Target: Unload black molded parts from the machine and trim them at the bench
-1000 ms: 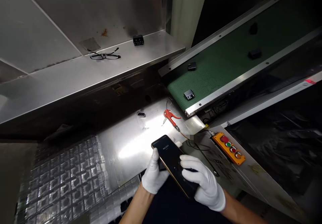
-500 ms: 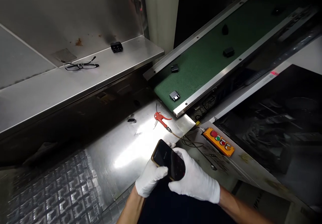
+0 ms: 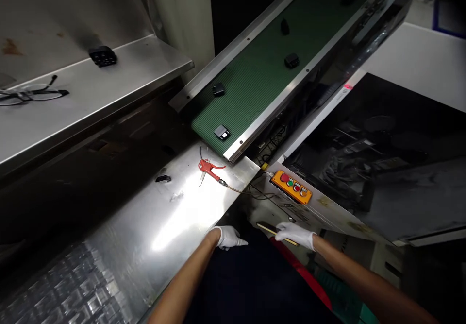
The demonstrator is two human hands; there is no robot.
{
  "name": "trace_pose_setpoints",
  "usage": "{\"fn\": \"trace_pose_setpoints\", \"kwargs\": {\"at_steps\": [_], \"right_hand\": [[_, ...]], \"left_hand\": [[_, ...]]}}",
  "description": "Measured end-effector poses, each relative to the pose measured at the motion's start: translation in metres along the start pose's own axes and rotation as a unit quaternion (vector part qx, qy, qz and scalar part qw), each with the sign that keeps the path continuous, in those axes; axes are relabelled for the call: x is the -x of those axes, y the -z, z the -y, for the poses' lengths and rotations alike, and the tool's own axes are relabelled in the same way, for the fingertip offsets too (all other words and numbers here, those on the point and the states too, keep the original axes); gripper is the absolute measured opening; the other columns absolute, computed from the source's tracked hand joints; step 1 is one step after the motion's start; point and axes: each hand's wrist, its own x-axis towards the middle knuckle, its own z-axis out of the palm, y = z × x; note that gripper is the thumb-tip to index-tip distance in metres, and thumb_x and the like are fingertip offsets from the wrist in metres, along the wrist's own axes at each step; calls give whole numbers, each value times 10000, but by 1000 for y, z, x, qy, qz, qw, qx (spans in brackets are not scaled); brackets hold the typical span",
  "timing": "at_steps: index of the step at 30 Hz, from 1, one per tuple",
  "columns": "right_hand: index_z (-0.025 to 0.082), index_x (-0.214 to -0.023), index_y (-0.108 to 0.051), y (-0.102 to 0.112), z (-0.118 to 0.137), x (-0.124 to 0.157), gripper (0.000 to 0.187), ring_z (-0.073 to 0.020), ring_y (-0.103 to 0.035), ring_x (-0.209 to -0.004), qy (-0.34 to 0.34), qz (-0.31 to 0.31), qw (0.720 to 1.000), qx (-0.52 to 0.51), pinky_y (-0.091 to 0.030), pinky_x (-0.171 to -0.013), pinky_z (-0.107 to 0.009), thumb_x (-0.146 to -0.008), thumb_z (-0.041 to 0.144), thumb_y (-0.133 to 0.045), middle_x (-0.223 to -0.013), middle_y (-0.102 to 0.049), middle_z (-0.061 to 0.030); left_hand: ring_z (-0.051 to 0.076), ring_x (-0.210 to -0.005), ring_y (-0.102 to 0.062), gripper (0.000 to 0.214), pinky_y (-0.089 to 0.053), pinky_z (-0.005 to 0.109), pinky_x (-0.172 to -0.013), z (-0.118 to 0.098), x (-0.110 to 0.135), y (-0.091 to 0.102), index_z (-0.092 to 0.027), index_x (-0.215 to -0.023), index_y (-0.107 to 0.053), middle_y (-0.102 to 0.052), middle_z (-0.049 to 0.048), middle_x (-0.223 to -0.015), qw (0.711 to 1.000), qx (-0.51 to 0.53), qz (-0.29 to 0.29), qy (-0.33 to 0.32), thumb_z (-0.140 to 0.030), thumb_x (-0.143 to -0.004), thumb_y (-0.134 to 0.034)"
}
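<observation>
My right hand, in a white glove, is closed on a dark phone with a gold rim. The phone shows edge-on and low, in front of the machine panel. My left hand, also gloved, has let go of it. It hovers at the near edge of the steel table with its fingers loosely stretched to the right, holding nothing. Both hands hang over the dark gap between table and machine.
A red air gun with its hose and a small black part lie on the table. An orange button box sits right. A green conveyor carries several black parts. Glasses and a black part rest on the shelf; clear trays lie at bottom left.
The phone went from flat in both hands to edge-on and lower, in my right hand only. My left hand came off it. My view swung to the right.
</observation>
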Motion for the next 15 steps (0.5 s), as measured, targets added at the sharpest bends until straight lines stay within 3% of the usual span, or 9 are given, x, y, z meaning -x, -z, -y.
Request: {"fn": "trace_pose_setpoints", "kwargs": {"at_steps": [2, 6, 8, 11, 13, 15], "right_hand": [[142, -954, -670, 3, -29, 3, 286, -237, -654, -995, -36, 38, 998, 22, -527, -935, -401, -771, 340, -767, -972, -694, -64], [145, -1045, -728, 5, -54, 9, 368, -202, -675, -846, -43, 121, 991, 30, -523, -755, -293, -715, 306, -723, -858, -712, -19], [165, -1138, -743, 6, -53, 1, 513, -224, -689, -962, -21, 145, 988, 39, -527, -806, -275, -655, 332, -777, -983, -744, -20], [154, -1182, -749, 2, -43, -30, 675, -291, -639, -1175, -1, 140, 986, 92, -482, -1040, -339, -560, 354, -916, -1203, -722, -66], [129, -1165, -743, -11, -33, -53, 654, -310, -642, -1170, 1, 132, 982, 134, -467, -1093, -439, -590, 361, -950, -1206, -715, -102], [123, -1159, -723, -33, -22, -69, 544, -284, -678, -1083, 5, 131, 978, 159, -515, -1043, -494, -704, 344, -922, -1143, -725, -101]], "left_hand": [[168, -762, -672, 385, -576, 306, -697, -8, 6, -2, -152, -1016, -697, -683, 5, -900, 999, -27, 19, -8, -526, -965, -621], [151, -642, -615, 340, -485, 272, -624, -25, 42, -4, -168, -883, -727, -669, -23, -741, 994, -84, 70, -25, -501, -830, -773], [142, -653, -596, 265, -427, 255, -623, -34, 64, -6, -187, -836, -741, -663, -34, -717, 986, -117, 100, -67, -438, -779, -805], [151, -741, -612, 191, -405, 247, -659, -44, 89, -14, -207, -818, -759, -670, -27, -781, 970, -143, 133, -147, -396, -796, -756], [155, -730, -610, 183, -410, 256, -657, -45, 98, -22, -216, -830, -775, -678, -19, -788, 968, -141, 137, -158, -393, -792, -751], [160, -703, -608, 190, -419, 270, -662, -41, 100, -28, -230, -840, -786, -680, -23, -756, 972, -137, 129, -139, -406, -769, -774]]}}
